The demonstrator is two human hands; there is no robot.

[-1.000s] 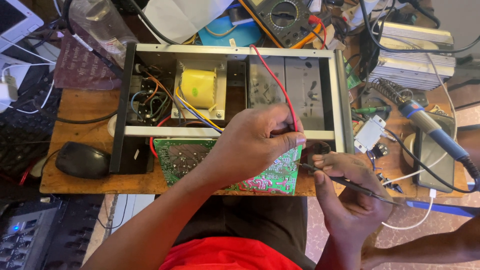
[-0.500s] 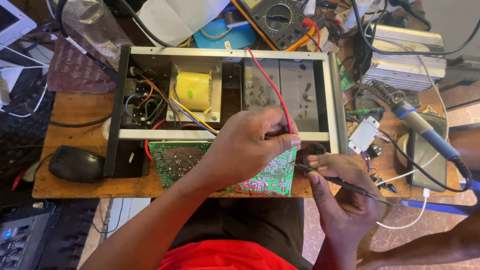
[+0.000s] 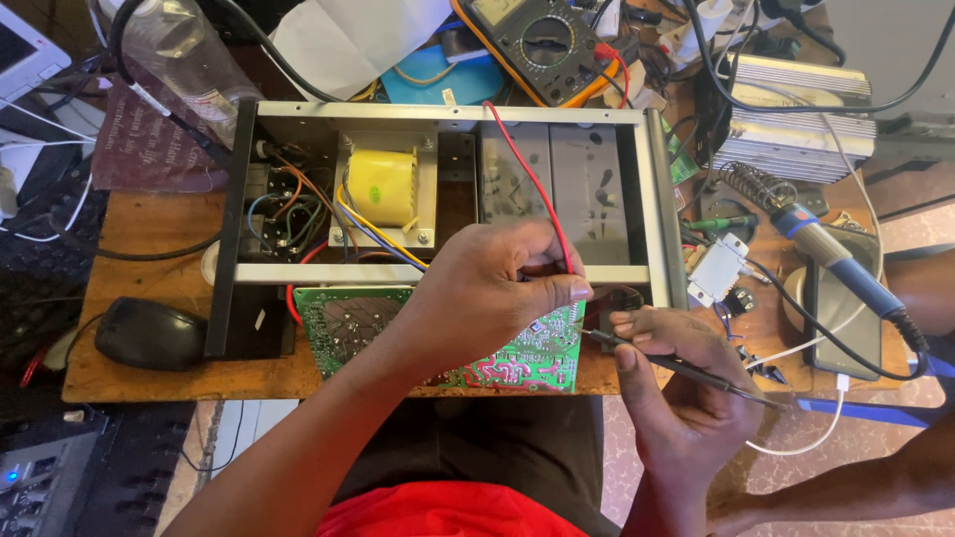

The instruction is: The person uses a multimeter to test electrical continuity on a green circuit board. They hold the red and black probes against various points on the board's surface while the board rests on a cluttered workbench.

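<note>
While both hands work at the desk's front edge, the scene reads as follows.
Left hand: the left hand (image 3: 487, 293) is curled shut, thumb and fingertips pinching the red wire (image 3: 527, 169) low down, just above the green circuit board (image 3: 448, 343).
Right hand: the right hand (image 3: 686, 388) is closed around a thin black probe (image 3: 686, 370), gripped like a pen, its tip pointing left toward the board's right edge beside the left thumb.
Red wire: it runs from the pinch up across the open chassis to the yellow multimeter (image 3: 542, 40) at the top.
Circuit board: it lies flat at the front of the wooden desk (image 3: 149, 229), partly under the left hand and against the chassis's front rail.
Chassis: the open metal chassis (image 3: 657, 189) sits mid-desk, holding a yellow transformer (image 3: 381, 187) and a tangle of coloured leads on its left side.
Right of chassis: a blue-handled soldering iron (image 3: 826, 254) lies tilted, near a small white connector block (image 3: 718, 268) and a finned silver heat sink (image 3: 796, 129).
Left of chassis: a black mouse (image 3: 151, 334) rests near the desk's front corner, well apart from the hands.
Far left top: a clear plastic bottle (image 3: 179, 50) lies tilted.
</note>
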